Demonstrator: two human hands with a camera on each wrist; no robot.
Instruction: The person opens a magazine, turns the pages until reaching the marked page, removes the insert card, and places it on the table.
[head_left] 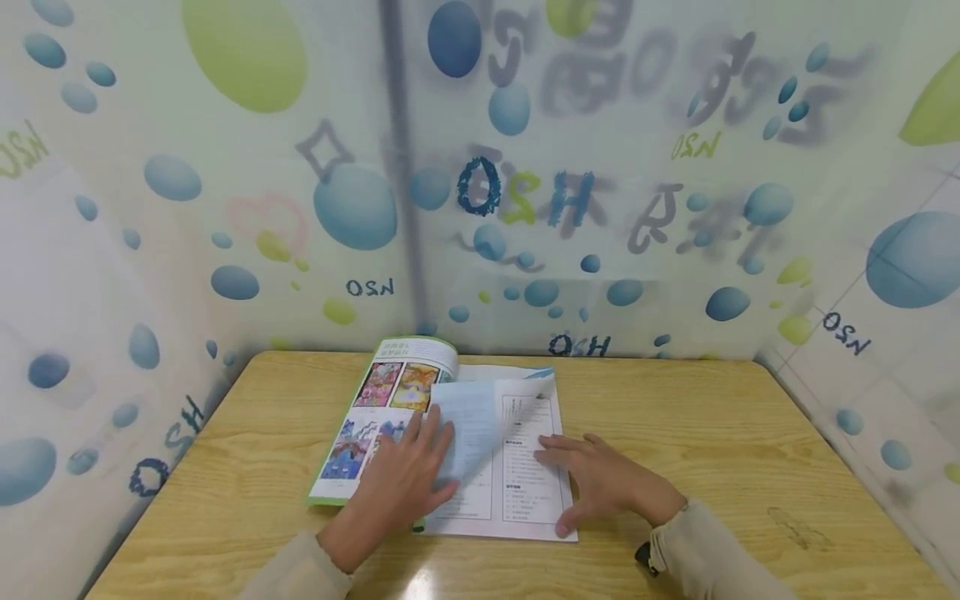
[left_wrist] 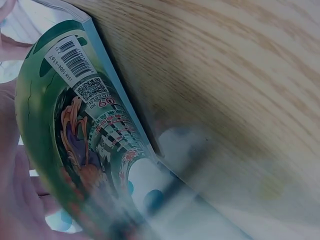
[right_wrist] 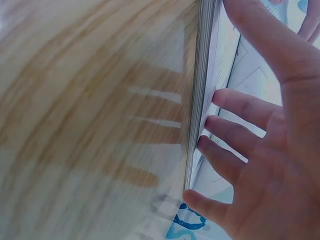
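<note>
Magazine point(head_left: 476, 433) open; barcode point(left_wrist: 76, 62) in left-wrist view only.

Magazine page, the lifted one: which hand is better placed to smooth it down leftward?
Probably the left hand: its fingers are at the left edge of the lifted page, while the right hand is across at the right edge of the magazine.

The left hand point(head_left: 408, 467) and right hand point(head_left: 609, 479) angle inward, fingers point(right_wrist: 247, 109) loosely spread.
</note>
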